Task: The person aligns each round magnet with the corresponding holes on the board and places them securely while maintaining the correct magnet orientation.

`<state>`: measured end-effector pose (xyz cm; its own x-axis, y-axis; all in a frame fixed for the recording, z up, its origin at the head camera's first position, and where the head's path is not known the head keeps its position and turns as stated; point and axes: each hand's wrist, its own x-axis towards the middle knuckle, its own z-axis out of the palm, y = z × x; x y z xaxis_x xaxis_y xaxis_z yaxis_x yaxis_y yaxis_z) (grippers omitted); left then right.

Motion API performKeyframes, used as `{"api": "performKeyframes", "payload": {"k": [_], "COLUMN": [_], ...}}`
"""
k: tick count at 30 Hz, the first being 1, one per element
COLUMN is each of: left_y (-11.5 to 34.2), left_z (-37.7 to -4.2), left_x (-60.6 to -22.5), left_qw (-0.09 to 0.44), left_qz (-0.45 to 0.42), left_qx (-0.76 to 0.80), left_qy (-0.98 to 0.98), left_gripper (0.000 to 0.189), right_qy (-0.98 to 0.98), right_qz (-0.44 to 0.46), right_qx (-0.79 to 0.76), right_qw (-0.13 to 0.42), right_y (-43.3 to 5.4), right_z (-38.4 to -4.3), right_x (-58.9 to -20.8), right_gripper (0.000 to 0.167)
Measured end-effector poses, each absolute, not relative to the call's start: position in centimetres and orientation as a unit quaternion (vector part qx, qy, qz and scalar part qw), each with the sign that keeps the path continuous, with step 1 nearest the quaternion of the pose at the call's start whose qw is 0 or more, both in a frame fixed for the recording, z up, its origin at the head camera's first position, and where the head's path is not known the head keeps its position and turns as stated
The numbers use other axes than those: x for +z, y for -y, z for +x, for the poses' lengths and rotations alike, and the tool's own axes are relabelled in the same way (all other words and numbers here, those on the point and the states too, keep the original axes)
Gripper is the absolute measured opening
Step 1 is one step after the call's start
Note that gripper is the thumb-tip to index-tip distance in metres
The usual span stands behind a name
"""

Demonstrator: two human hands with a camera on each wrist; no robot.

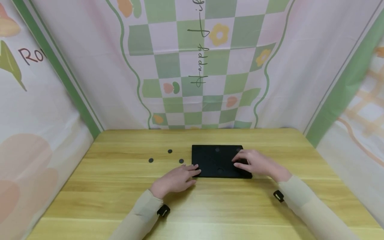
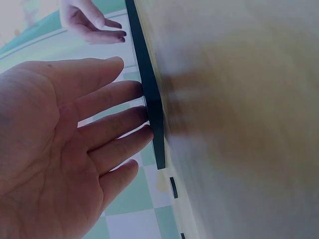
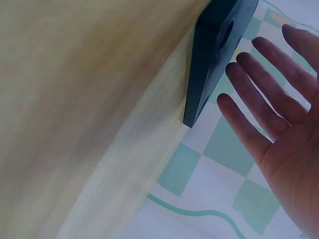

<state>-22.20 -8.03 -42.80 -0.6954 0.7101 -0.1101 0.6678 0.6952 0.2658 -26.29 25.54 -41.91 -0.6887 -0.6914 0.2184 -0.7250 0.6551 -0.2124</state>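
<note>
A flat black rectangular board (image 1: 210, 160) lies on the table, with round recesses in its top. My left hand (image 1: 175, 179) touches the board's near left corner with its fingertips; in the left wrist view the fingers (image 2: 117, 112) are straight against the board's edge (image 2: 153, 107). Over the board's right part hovers my right hand (image 1: 255, 162), and nothing shows between its fingers. The right wrist view has that hand's fingers (image 3: 254, 99) loosely extended beside the board (image 3: 202, 59). Left of the board lie three small black discs, one far (image 1: 170, 151), one leftmost (image 1: 151, 160), one nearest the board (image 1: 181, 161).
The wooden table (image 1: 99, 186) extends around the board on all sides. Behind it hangs a green and white checked cloth (image 1: 192, 106), with printed curtains at the left (image 1: 39, 110) and right (image 1: 354, 140). Each wrist carries a small black strap device.
</note>
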Motion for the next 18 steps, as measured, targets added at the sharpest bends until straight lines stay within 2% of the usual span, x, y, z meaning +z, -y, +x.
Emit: {"api": "performKeyframes", "payload": {"k": [18], "left_y": [8.0], "left_z": [-22.1], "left_x": [-42.4], "left_qw": [0.104], "left_qz": [0.377], "left_qx": [0.105], "left_qy": [-0.914], "left_gripper": [0.047], "right_qy": [0.932], "right_qz": [0.338], "right_qx": [0.13], "right_qw": [0.021], "right_y": [-26.5], "right_z": [-23.2], "right_x": [-42.1], "right_gripper": [0.029]}}
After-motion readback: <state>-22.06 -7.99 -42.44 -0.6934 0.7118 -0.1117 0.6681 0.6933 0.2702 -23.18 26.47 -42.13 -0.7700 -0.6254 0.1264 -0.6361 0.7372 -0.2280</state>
